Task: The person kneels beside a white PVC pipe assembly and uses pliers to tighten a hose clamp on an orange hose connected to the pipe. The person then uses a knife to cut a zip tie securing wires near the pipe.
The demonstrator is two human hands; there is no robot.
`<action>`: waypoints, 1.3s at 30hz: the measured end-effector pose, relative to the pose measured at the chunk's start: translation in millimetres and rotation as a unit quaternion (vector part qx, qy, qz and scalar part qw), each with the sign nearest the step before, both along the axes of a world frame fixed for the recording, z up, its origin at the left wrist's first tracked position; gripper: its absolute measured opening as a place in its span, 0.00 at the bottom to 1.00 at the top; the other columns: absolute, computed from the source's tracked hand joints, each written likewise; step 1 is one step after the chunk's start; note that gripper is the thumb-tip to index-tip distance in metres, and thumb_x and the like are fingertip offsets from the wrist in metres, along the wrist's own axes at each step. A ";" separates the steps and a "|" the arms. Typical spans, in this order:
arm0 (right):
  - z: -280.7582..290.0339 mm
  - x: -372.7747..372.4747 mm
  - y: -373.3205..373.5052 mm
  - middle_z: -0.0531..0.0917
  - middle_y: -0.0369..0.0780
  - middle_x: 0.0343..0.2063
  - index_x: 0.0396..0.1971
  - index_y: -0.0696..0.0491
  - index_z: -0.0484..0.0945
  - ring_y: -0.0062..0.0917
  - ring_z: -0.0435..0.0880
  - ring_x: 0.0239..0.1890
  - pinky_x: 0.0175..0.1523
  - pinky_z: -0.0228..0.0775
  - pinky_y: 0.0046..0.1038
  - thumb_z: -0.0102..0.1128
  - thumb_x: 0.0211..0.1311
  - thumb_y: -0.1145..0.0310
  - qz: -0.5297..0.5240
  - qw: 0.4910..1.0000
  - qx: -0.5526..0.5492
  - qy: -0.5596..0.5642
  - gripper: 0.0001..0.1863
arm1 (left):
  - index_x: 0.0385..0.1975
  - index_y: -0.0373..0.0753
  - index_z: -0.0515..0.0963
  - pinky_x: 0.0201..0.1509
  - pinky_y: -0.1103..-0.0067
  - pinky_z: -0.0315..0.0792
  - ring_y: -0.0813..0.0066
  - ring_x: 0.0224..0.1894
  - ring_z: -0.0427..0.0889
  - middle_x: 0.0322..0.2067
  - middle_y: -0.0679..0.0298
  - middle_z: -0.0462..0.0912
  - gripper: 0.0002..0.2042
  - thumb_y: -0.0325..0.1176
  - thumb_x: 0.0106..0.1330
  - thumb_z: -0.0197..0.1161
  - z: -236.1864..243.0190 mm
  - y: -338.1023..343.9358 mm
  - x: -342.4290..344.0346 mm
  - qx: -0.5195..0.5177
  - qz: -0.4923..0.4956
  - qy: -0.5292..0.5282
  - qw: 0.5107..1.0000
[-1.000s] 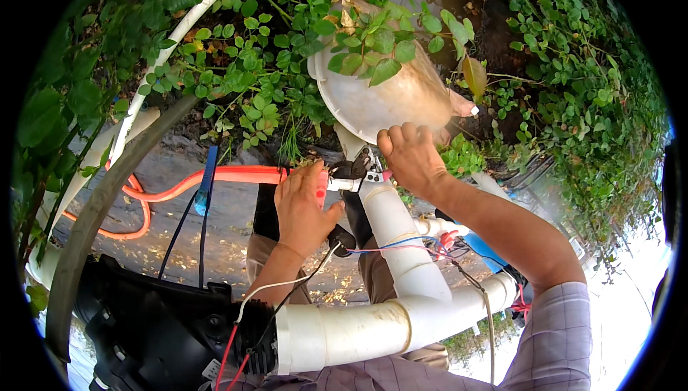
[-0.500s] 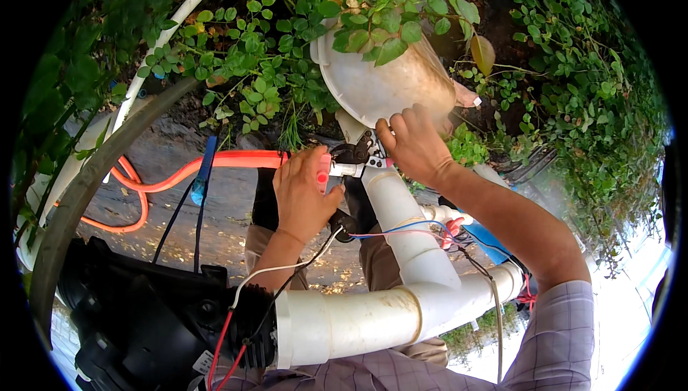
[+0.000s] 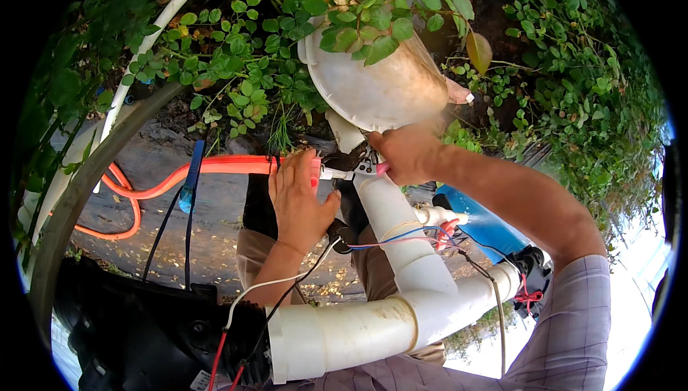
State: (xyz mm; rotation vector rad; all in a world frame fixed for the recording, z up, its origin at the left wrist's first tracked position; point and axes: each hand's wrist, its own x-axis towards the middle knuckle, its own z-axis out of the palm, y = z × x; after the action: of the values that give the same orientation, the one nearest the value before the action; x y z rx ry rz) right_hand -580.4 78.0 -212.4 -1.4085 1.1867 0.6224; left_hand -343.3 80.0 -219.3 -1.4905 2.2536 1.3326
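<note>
A white plastic pipe (image 3: pixel 383 212) rises from a wide white tee (image 3: pixel 373 326) to a fitting with small black parts (image 3: pixel 368 159). My right hand (image 3: pixel 407 156) is curled at that fitting, its fingers closed by a small pink piece (image 3: pixel 383 169) that pokes out below them. Left of the fitting, my left hand (image 3: pixel 297 201) lies with fingers stretched and thumb apart. A red handle-like part (image 3: pixel 315 171) shows at its index finger, on the line where an orange-red hose (image 3: pixel 215 164) meets a white connector (image 3: pixel 333 174). The right fingertips are partly hidden.
Above is a translucent whitish cover (image 3: pixel 380 83), partly under leaves. A white valve with a red handle (image 3: pixel 446 232) sprays mist at right. Wires (image 3: pixel 301 276) cross the pipe. A black housing (image 3: pixel 158 334) is lower left; leafy plants (image 3: pixel 602 104) surround everything.
My right hand has come down from the cover's edge to the pink piece and closed there. My left fingers have straightened beside the red part. The whole view has shifted slightly.
</note>
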 end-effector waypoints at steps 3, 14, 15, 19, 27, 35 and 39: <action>-11.7 -3.3 -0.2 0.82 0.53 0.33 0.45 0.62 0.73 0.45 0.83 0.41 0.46 0.74 0.40 0.59 0.53 0.67 -0.023 0.996 0.081 -0.028 0.21 | 0.58 0.39 0.66 0.67 0.61 0.54 0.50 0.61 0.65 0.54 0.50 0.71 0.38 0.34 0.43 0.73 0.0 0.7 -2.1 0.008 0.006 -0.001 1.000; -61.5 -24.5 2.8 0.79 0.40 0.20 0.30 0.60 0.77 0.27 0.77 0.20 0.26 0.67 0.29 0.62 0.43 0.66 -0.139 0.901 0.370 -0.181 0.15 | 0.61 0.41 0.65 0.71 0.59 0.48 0.54 0.65 0.61 0.57 0.54 0.69 0.38 0.36 0.46 0.71 -0.5 2.2 -9.2 0.021 0.034 -0.011 0.999; -59.7 -25.2 -4.6 0.79 0.39 0.19 0.30 0.60 0.77 0.26 0.76 0.19 0.26 0.67 0.29 0.62 0.43 0.66 -0.121 0.895 0.392 -0.176 0.14 | 0.62 0.41 0.64 0.70 0.59 0.49 0.53 0.65 0.61 0.56 0.52 0.69 0.39 0.35 0.44 0.71 0.8 0.4 -12.2 -0.012 0.001 -0.027 1.000; -49.3 -22.4 -6.2 0.76 0.39 0.18 0.26 0.59 0.77 0.26 0.74 0.18 0.21 0.63 0.30 0.62 0.40 0.68 -0.170 0.898 0.358 -0.190 0.13 | 0.64 0.41 0.63 0.68 0.61 0.55 0.51 0.62 0.65 0.55 0.48 0.70 0.41 0.33 0.44 0.71 13.0 -14.6 -48.5 -0.108 -0.146 -0.001 0.983; -51.0 -22.0 -14.3 0.78 0.37 0.21 0.25 0.58 0.77 0.25 0.74 0.25 0.29 0.65 0.29 0.62 0.40 0.69 -0.126 0.908 0.372 -0.149 0.11 | 0.51 0.36 0.70 0.40 0.60 0.75 0.47 0.35 0.82 0.29 0.49 0.83 0.27 0.36 0.50 0.68 -23.8 -21.0 -104.0 0.200 -0.138 -0.026 0.970; -10.0 -0.4 6.1 0.85 0.47 0.32 0.36 0.53 0.81 0.39 0.84 0.38 0.45 0.77 0.36 0.60 0.52 0.68 0.003 0.999 -0.008 0.048 0.11 | 0.25 0.38 0.80 0.38 0.64 0.77 0.54 0.32 0.84 0.25 0.53 0.83 0.07 0.33 0.49 0.66 -33.3 6.5 -99.6 0.107 -0.015 -0.013 0.994; 0.8 0.7 22.5 0.85 0.48 0.33 0.32 0.54 0.83 0.35 0.85 0.39 0.44 0.77 0.37 0.56 0.60 0.68 0.006 0.987 -0.126 0.096 0.08 | 0.24 0.41 0.82 0.38 0.64 0.77 0.55 0.32 0.84 0.26 0.53 0.84 0.06 0.35 0.49 0.65 -33.4 3.5 -98.8 0.134 -0.006 -0.018 0.991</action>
State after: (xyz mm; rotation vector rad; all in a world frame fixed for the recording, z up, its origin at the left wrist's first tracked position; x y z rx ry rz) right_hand -579.7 100.4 -211.6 -1.5939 1.4506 0.6453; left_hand -442.1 83.5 -252.7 -1.3932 1.9654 1.5195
